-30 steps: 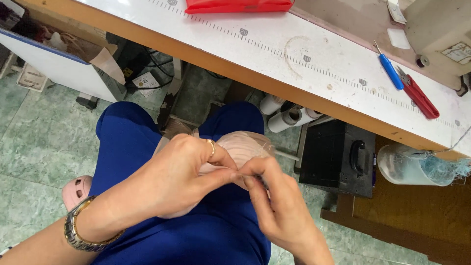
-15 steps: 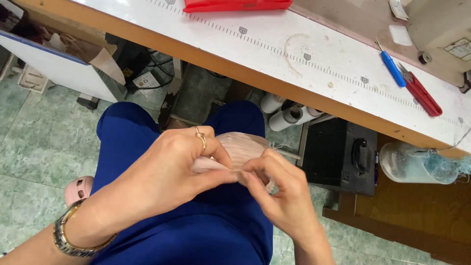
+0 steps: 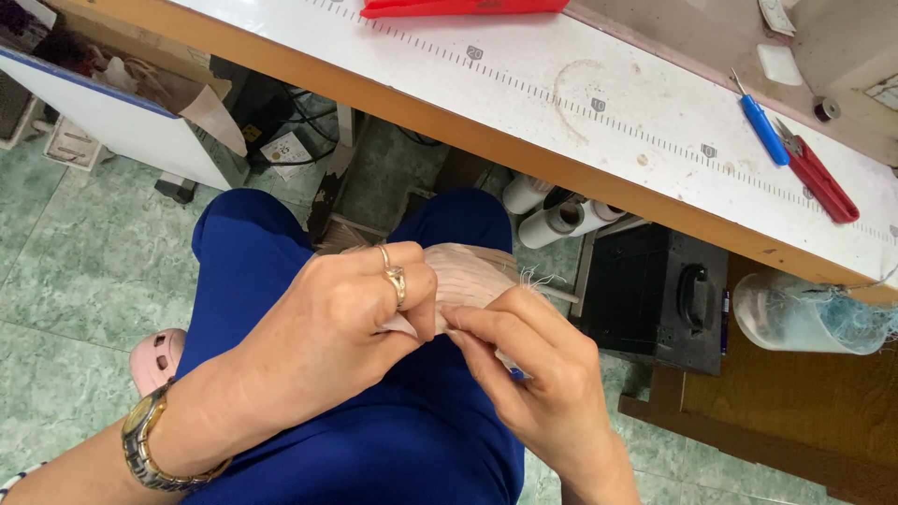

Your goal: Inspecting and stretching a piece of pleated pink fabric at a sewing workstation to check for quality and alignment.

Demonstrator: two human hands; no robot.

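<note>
Over my lap in blue trousers, my left hand grips a small piece of pale pink pleated fabric. A ring sits on one finger and a metal watch on that wrist. My right hand pinches the same fabric at its near edge, thumb and forefinger pressed together against the left fingertips. Loose threads fray out from the fabric's right end. Most of the fabric is hidden under my left fingers.
A white worktable with a printed ruler strip runs across the top. On it lie a red flat item, a blue tool and red thread snips. Below are white thread cones, a black box and a clear plastic jar.
Both hands have shifted slightly on the fabric; the right fingers have moved closer against the left fingertips. The fabric stays held over my lap.
</note>
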